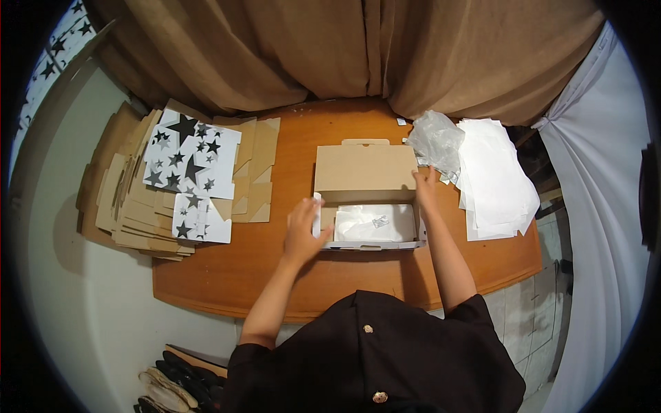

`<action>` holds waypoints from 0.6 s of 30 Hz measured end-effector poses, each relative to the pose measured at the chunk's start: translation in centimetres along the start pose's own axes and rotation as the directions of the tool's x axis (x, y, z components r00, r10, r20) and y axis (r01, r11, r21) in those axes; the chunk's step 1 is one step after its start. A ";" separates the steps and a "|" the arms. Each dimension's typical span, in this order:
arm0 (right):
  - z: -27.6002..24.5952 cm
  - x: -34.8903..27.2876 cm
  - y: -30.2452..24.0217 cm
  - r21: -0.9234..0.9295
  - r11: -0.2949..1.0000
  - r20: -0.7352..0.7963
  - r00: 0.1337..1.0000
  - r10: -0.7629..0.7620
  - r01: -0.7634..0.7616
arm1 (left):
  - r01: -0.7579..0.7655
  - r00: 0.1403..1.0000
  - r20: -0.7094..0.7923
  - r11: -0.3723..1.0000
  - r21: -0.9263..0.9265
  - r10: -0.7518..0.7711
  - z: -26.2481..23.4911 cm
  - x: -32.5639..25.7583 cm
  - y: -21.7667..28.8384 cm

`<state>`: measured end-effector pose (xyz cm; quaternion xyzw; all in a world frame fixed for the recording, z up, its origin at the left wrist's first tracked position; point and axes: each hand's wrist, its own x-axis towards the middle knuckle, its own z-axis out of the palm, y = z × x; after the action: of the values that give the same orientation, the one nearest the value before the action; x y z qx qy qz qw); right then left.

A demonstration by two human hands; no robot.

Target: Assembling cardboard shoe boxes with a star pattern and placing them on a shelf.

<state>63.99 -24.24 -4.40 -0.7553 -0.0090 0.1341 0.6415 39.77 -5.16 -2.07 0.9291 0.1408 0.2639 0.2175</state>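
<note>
A cardboard box (365, 167) stands in the middle of the wooden table, its brown lid raised at the far side. Inside lies white paper (354, 227) with a small clear packet (380, 221) on top. At the box's left wall is my left hand (303, 234), open, the thumb apart from the other fingers and reaching over the near left corner. My right hand (426, 187) is beside the right edge of the raised lid, fingers stretched and apart. Its thumb side is close to the lid; whether it touches cannot be made out.
Flat brown cardboard pieces (127, 220) are stacked at the left, with white star-printed cardboard (162, 155) on top. A crumpled clear plastic bag (435, 141) and a pile of white paper sheets (496, 182) lie at the right. Brown curtains (330, 48) hang behind the wooden table (358, 279).
</note>
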 end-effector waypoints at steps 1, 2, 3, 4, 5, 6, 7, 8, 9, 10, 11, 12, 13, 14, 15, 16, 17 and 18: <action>-0.4 0.5 0.4 0.003 1.000 0.006 1.000 -0.002 0.002 | -0.087 0.994 0.072 0.995 0.056 0.083 0.1 -1.5 0.2; -0.8 0.9 0.9 0.122 0.992 -0.005 1.000 -0.031 0.031 | -0.087 0.994 0.071 0.994 0.060 0.082 0.3 -2.9 0.6; -1.0 0.9 1.2 0.238 0.970 -0.018 0.998 -0.056 0.059 | -0.128 0.982 0.144 0.991 0.043 0.120 0.8 -4.2 1.1; -0.8 0.3 1.0 0.312 0.946 -0.035 0.996 -0.083 0.090 | -0.164 0.964 0.217 0.986 0.023 0.155 1.2 -5.5 1.4; -0.8 -0.1 1.0 0.312 0.946 -0.031 0.996 -0.080 0.086 | -0.160 0.964 0.219 0.987 0.025 0.150 1.8 -6.5 1.4; -0.9 -0.4 0.9 0.355 0.927 -0.050 0.993 -0.108 0.119 | -0.113 0.973 0.204 0.993 0.021 0.107 2.7 -7.2 1.2; -0.9 -0.7 0.8 0.395 0.906 -0.066 0.989 -0.134 0.150 | -0.063 0.980 0.189 0.998 0.018 0.058 3.4 -7.8 0.8; -1.1 -1.2 0.8 0.395 0.907 -0.066 0.989 -0.133 0.149 | -0.062 0.980 0.190 0.998 0.018 0.057 4.1 -8.1 0.3; -1.2 -1.8 0.5 0.363 0.915 -0.096 0.984 -0.150 0.175 | -0.077 0.976 0.208 0.996 0.049 0.065 4.5 -8.0 0.0; -1.4 -2.4 0.2 0.330 0.922 -0.126 0.978 -0.167 0.200 | -0.094 0.971 0.227 0.992 0.080 0.073 4.8 -8.0 -0.2; -1.6 -2.8 0.3 0.329 0.923 -0.127 0.978 -0.165 0.199 | -0.093 0.971 0.228 0.992 0.079 0.073 5.0 -8.1 -0.4; -1.9 -3.2 0.3 0.336 0.919 -0.109 0.978 -0.180 0.207 | -0.090 0.966 0.250 0.993 0.080 0.067 4.9 -7.8 -0.3; -2.2 -3.5 0.3 0.344 0.914 -0.092 0.976 -0.195 0.215 | -0.086 0.961 0.271 0.993 0.082 0.061 4.9 -7.7 -0.1; -2.6 -3.9 0.3 0.343 0.914 -0.099 0.976 -0.194 0.216 | -0.091 0.959 0.274 0.993 0.078 0.067 5.2 -7.8 0.1; -2.7 -4.8 -0.3 0.312 0.914 -0.080 0.966 -0.246 0.259 | -0.073 0.976 0.213 0.986 0.149 0.040 5.6 -8.1 0.4; -2.7 -5.7 -1.0 0.281 0.911 -0.059 0.953 -0.298 0.302 | -0.048 0.989 0.148 0.975 0.218 0.016 6.1 -8.5 0.6; -2.6 -6.8 -1.6 0.281 0.911 -0.059 0.953 -0.297 0.302 | -0.048 0.989 0.149 0.975 0.218 0.015 6.6 -9.1 0.8; -2.6 -8.1 -2.2 0.226 0.900 -0.064 0.927 -0.370 0.374 | -0.080 0.997 0.018 0.952 0.296 0.079 7.3 -9.8 1.1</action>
<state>57.10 -27.83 -0.31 -0.6601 -0.1309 0.0021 0.7397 35.96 -12.19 -11.36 0.9570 0.1406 0.2453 0.0652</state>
